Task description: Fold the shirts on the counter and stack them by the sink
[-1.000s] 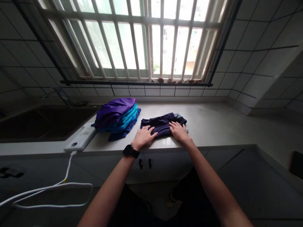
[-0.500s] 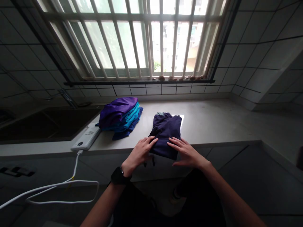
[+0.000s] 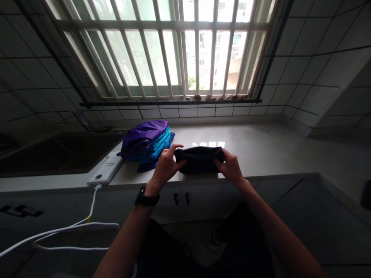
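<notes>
A dark navy folded garment is gripped at both ends, its long side running across my view above the counter's front edge. My left hand pinches its left end, thumb on the near face and fingers behind. The right end is held the same way by my right hand. Just left of my left hand sits a stack of folded clothes, with a purple garment on top and turquoise garments below it. A black watch is on my left wrist.
A white power strip lies left of the stack, its white cable hanging over the counter edge. The dark sink and a faucet are farther left. Behind the pale counter is a barred window.
The garment was lying flat at the counter edge under my spread hands. Now it is more compact, lifted and turned up, with both hands closed on its ends.
</notes>
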### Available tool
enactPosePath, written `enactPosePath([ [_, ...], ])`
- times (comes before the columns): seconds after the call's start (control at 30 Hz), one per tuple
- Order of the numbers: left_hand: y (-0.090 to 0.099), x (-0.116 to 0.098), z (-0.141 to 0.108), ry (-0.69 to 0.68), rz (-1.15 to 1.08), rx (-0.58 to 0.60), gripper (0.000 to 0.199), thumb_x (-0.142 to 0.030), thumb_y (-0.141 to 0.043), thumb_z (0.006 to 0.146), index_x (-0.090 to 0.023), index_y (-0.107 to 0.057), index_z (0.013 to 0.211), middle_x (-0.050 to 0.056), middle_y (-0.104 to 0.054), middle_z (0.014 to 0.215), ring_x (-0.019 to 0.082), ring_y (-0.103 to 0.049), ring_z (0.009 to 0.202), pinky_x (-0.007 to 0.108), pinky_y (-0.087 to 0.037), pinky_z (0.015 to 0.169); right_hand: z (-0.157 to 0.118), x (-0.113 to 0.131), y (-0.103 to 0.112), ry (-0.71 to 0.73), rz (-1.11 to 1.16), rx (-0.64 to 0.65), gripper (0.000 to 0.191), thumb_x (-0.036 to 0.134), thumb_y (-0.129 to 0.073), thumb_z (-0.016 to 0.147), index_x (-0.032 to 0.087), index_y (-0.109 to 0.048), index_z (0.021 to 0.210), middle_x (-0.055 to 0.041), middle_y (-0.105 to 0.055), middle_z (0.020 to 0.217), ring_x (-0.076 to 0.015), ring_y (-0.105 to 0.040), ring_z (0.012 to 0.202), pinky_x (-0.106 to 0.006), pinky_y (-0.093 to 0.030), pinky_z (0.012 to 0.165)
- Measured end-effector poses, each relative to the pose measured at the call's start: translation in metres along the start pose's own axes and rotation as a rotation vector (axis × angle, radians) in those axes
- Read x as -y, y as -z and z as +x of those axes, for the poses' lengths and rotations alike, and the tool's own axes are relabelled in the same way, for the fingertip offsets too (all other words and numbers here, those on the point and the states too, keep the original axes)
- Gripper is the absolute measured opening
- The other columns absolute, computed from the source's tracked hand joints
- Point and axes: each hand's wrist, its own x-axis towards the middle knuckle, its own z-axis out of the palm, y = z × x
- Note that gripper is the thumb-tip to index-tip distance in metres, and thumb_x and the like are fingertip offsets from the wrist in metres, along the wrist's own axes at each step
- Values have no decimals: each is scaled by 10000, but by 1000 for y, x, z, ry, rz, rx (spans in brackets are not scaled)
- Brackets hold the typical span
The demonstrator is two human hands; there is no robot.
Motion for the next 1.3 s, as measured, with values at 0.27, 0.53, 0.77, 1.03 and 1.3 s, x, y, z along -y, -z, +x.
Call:
enactPosePath([
  [0.27, -79, 1, 31, -28, 176, 350, 400, -301, -490, 1018, -195, -664, 1363, 120, -620, 1506, 268, -527, 1439, 430, -401, 1225, 12, -8, -51, -66, -331, 249, 460, 258, -523, 1004, 151, -615, 1442, -183, -592, 1509, -323, -530, 1416, -479, -465, 1157],
  [0.53, -86, 8, 18, 40, 213, 454, 468, -357, -412, 1066, -167, -631, 1433, 137, -570, 1562, 265, -489, 1483, 424, -364, 1258, -12, -3, -63, -168, -429, 404, 492, 334, -466, 1065, 194, -579, 1523, -102, -485, 1636, -303, -430, 1524, -474, -381, 1230],
  [0.77, -68, -24, 4, 166, 373, 453, 524, -465, -435, 1053, -165, -635, 1434, 177, -639, 1462, 327, -578, 1363, 456, -486, 1110, -10, -4, -54, -215, -458, 413, 489, 392, -521, 1064, 246, -551, 1530, -116, -481, 1639, -311, -439, 1514, -556, -348, 1218],
  [1.03, -48, -34, -45, 270, 358, 351, 876, -843, -559, 846, -220, -625, 1459, 201, -648, 1378, 381, -573, 1307, 526, -456, 1108, -2, -14, -59, -322, -478, 265, 510, 422, -661, 992, 142, -604, 1415, -184, -723, 1250, -327, -670, 1161, -409, -487, 959],
  [1.3, -59, -17, -72, 110, 281, 306, 660, -315, -790, 845, -307, -599, 1476, 169, -527, 1510, 358, -502, 1416, 552, -425, 1178, -22, -22, -70, -193, -339, 73, 406, 420, -494, 1058, 148, -616, 1334, -164, -721, 1169, -312, -662, 1087, -450, -473, 978],
])
